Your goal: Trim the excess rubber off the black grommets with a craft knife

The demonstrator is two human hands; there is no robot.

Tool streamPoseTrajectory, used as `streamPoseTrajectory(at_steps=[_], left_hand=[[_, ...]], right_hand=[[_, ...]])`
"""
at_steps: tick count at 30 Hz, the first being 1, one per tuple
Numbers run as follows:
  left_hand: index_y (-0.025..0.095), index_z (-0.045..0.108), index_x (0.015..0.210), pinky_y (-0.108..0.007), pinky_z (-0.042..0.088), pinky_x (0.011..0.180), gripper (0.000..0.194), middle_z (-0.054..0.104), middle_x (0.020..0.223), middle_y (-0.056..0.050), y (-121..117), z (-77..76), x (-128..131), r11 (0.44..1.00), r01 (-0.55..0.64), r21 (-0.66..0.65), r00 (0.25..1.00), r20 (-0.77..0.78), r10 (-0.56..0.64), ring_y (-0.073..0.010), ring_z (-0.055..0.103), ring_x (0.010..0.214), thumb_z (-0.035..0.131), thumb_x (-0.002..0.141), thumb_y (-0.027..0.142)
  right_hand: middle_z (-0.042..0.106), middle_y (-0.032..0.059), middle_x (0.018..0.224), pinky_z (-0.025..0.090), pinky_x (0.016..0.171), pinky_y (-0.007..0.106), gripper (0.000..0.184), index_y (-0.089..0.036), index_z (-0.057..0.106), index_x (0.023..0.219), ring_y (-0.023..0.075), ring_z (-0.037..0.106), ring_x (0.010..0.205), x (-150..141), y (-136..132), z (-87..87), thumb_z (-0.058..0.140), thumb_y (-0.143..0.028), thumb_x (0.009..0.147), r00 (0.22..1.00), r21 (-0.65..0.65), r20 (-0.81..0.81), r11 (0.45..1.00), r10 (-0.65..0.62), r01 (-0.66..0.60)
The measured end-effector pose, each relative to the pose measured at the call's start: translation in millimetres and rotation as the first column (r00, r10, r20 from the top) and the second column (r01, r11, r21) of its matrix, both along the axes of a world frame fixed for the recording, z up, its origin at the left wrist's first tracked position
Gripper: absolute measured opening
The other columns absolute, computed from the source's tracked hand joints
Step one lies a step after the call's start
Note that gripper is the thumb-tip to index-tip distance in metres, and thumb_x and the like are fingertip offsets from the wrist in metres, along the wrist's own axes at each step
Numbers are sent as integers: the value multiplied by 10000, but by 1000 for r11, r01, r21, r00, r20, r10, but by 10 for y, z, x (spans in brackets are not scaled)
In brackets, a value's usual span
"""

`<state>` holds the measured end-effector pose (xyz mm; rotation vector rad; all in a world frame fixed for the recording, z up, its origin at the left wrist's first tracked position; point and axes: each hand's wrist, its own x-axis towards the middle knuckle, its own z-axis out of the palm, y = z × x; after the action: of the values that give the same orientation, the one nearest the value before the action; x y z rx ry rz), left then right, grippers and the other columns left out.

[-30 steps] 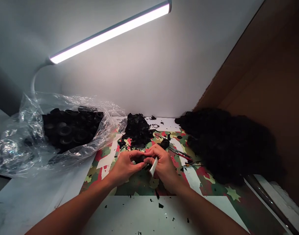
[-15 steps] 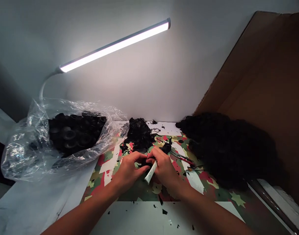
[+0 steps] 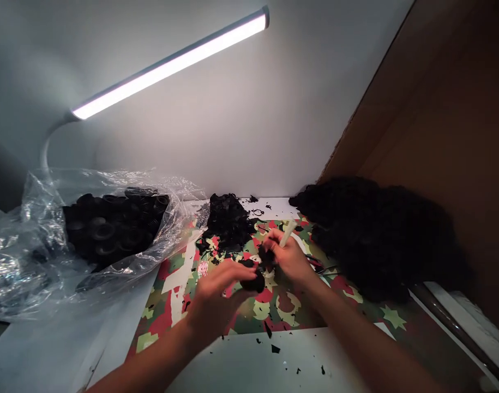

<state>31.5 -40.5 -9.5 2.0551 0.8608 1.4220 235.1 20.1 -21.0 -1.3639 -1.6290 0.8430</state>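
My left hand (image 3: 218,286) is closed around a round black rubber part (image 3: 256,283), held low over the camouflage-patterned mat (image 3: 261,311). To its right and a little further away, my right hand (image 3: 289,261) grips a tool with a whitish flat handle (image 3: 289,231), which sticks up above the knuckles. The tool's working end is hidden. Under the right fingertips is another dark piece (image 3: 266,255); whether they pinch it or only touch it, I cannot tell. Both hands are slightly blurred.
A clear plastic bag (image 3: 28,240) of black rubber rings (image 3: 104,229) lies at left. Black scraps (image 3: 228,221) are heaped at the back, and a large dark pile (image 3: 380,240) fills the right beside cardboard (image 3: 445,125). A lamp (image 3: 171,63) glows overhead. A red-handled tool (image 3: 314,262) lies behind my right hand.
My hands were together over the black part; now they are apart, the right one further away and to the right. The whitish handle has swung from pointing toward me to pointing up and away.
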Motion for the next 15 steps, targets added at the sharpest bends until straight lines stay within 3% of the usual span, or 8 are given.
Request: streamPoseTrajectory(at_steps=[2, 5, 8, 12, 15], left_hand=[[208, 751, 944, -275, 588, 741, 225, 777, 901, -46, 50, 9, -30, 950, -16, -313, 998, 59, 36, -192, 726, 826, 817, 736, 155], [188, 763, 905, -261, 565, 628, 188, 778, 862, -52, 144, -1, -68, 789, 40, -613, 987, 146, 63, -191, 716, 738, 815, 726, 219], [169, 768, 880, -249, 519, 548, 198, 772, 817, -57, 179, -7, -75, 723, 73, -687, 982, 174, 67, -175, 682, 646, 815, 698, 232], [174, 778, 851, -263, 534, 644, 161, 766, 834, -57, 145, -4, -53, 763, 33, -646, 989, 129, 67, -194, 691, 742, 795, 693, 193], [176, 778, 838, -268, 536, 696, 129, 765, 812, -50, 111, -7, -21, 757, 31, -653, 992, 111, 55, -194, 695, 759, 783, 711, 198]], right_hand=[[579, -18, 662, 405, 592, 264, 170, -205, 598, 739, 155, 534, 623, 17, -36, 23, 578, -320, 862, 992, -36, -1, 992, 123, -123], [669, 44, 930, 472, 759, 308, 159, -210, 716, 891, 198, 611, 881, -47, -153, 90, 614, -331, 878, 983, 19, -34, 983, 183, -182], [653, 62, 1024, 485, 755, 310, 190, -237, 749, 983, 198, 614, 917, -139, -273, 155, 608, -345, 917, 979, 92, -92, 981, 182, -173], [628, 33, 895, 470, 667, 283, 90, -232, 736, 908, 162, 598, 770, -249, -375, 172, 648, -246, 894, 966, 150, -85, 962, 244, -230], [588, 20, 822, 449, 648, 272, 122, -205, 640, 803, 154, 564, 737, -302, -402, 130, 588, -129, 883, 964, 290, 21, 922, 263, -258]])
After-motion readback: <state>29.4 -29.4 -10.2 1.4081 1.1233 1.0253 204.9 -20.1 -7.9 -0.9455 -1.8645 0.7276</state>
